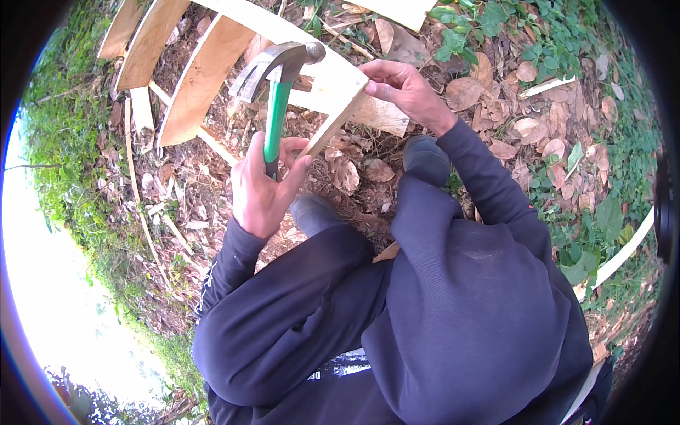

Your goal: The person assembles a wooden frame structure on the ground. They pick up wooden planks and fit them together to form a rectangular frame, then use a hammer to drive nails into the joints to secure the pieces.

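Note:
My left hand (261,185) is closed round the lower end of a claw hammer's green handle (277,117). The hammer's grey metal head is up, with the claw toward the left. Fingers of the same hand also touch the near end of a narrow wooden strip (336,126). At the strip's far end, my right hand (409,92) pinches the corner where it meets a long pale board (312,51). Any nail at that corner is too small to make out.
Several curved wooden slats (207,78) stand off the long board at the upper left. Another pale board (400,10) lies at the top. Dry leaves (464,93) and wood slivers cover the ground, with green plants (489,21) around. My boots (426,157) are just below the boards.

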The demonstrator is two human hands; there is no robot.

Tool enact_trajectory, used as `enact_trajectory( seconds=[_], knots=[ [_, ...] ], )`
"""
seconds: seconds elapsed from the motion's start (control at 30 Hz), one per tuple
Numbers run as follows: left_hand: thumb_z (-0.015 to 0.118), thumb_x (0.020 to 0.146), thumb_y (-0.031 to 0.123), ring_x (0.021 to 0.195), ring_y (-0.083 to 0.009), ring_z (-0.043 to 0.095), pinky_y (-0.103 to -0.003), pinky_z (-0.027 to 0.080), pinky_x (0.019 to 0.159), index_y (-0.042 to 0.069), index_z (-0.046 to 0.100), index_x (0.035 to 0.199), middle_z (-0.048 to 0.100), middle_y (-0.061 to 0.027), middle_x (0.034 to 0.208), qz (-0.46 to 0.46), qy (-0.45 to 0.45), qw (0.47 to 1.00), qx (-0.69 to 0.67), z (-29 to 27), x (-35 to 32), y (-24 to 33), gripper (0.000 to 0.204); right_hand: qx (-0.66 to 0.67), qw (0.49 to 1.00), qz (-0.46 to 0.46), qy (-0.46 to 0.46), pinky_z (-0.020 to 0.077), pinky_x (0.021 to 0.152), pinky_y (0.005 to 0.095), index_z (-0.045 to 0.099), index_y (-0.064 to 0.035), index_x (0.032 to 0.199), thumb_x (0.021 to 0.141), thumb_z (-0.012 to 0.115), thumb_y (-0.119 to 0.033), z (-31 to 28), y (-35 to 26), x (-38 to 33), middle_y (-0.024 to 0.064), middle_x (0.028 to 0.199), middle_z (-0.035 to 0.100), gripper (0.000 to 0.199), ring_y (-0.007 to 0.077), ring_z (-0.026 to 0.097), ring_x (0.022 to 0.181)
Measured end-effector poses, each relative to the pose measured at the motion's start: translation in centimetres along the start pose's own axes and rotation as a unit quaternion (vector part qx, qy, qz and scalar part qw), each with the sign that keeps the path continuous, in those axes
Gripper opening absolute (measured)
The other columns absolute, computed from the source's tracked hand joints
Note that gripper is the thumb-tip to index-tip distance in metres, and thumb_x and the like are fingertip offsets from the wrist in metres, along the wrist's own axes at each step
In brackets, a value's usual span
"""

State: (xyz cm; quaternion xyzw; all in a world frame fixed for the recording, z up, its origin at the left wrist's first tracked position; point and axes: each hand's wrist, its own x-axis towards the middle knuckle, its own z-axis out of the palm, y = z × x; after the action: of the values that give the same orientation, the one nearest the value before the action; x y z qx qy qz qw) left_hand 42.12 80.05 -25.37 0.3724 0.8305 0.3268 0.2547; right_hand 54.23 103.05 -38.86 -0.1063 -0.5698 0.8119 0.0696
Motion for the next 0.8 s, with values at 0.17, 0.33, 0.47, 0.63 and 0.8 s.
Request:
enact_trajectory(
  seconds=[0.17, 0.33, 0.47, 0.63, 0.8],
  knots=[
    [0.072, 0.082, 0.009, 0.059, -0.0173, 0.063, -0.031, 0.049, 0.058, 0.002, 0.061, 0.099, 0.064, -0.0044, 0.072, 0.007, -0.013, 0.999, 0.032, -0.2, 0.3, 0.6, 0.021, -0.001, 1.0, 0.005, -0.001, 0.0466, 0.09, 0.0256, 0.062, -0.0015, 0.119, 0.094, 0.064, -0.017, 0.2, -0.6, 0.0, 0.0014, 0.106, 0.067, 0.029, 0.008, 0.06, 0.098],
    [0.069, 0.084, 0.008, 0.054, -0.0152, 0.059, -0.03, 0.047, 0.055, 0.002, 0.062, 0.098, 0.059, -0.0036, 0.068, -0.007, -0.037, 0.999, 0.036, -0.8, 0.3, 1.2, 0.017, 0.013, 0.999, 0.031, -0.024, 0.0462, 0.087, 0.024, 0.063, -0.0024, 0.113, 0.094, 0.064, -0.016, -0.1, -0.1, 0.2, -0.0016, 0.102, 0.066, 0.024, 0.0061, 0.059, 0.095],
    [0.066, 0.085, 0.006, 0.053, -0.0146, 0.057, -0.029, 0.046, 0.054, 0.001, 0.062, 0.097, 0.058, -0.0045, 0.067, 0.007, -0.042, 0.999, 0.028, -1.0, 0.5, 1.5, 0.013, 0.011, 0.999, 0.036, -0.039, 0.0457, 0.083, 0.0223, 0.064, -0.0049, 0.108, 0.093, 0.066, -0.017, -0.8, 2.0, 0.4, -0.0041, 0.097, 0.065, 0.019, 0.0034, 0.057, 0.091],
    [0.059, 0.092, 0.009, 0.056, -0.0219, 0.058, -0.033, 0.045, 0.055, 0.0, 0.06, 0.096, 0.058, -0.0107, 0.068, 0.063, -0.03, 0.993, 0.091, -3.1, 0.3, 2.0, 0.01, 0.027, 0.997, 0.032, -0.061, 0.0453, 0.081, 0.0204, 0.064, -0.0058, 0.107, 0.093, 0.066, -0.018, -1.0, 2.3, 0.8, -0.0053, 0.095, 0.065, 0.018, 0.0013, 0.056, 0.088],
    [0.054, 0.098, 0.012, 0.053, -0.0276, 0.06, -0.037, 0.047, 0.055, -0.002, 0.057, 0.103, 0.056, -0.0129, 0.063, 0.064, -0.038, 0.988, 0.134, -5.6, 0.2, 5.3, 0.015, 0.028, 0.997, 0.038, -0.062, 0.0476, 0.088, 0.0238, 0.065, -0.005, 0.112, 0.094, 0.067, -0.021, -1.5, 2.4, 0.6, -0.0001, 0.102, 0.068, 0.025, 0.0059, 0.06, 0.094]
  ],
)
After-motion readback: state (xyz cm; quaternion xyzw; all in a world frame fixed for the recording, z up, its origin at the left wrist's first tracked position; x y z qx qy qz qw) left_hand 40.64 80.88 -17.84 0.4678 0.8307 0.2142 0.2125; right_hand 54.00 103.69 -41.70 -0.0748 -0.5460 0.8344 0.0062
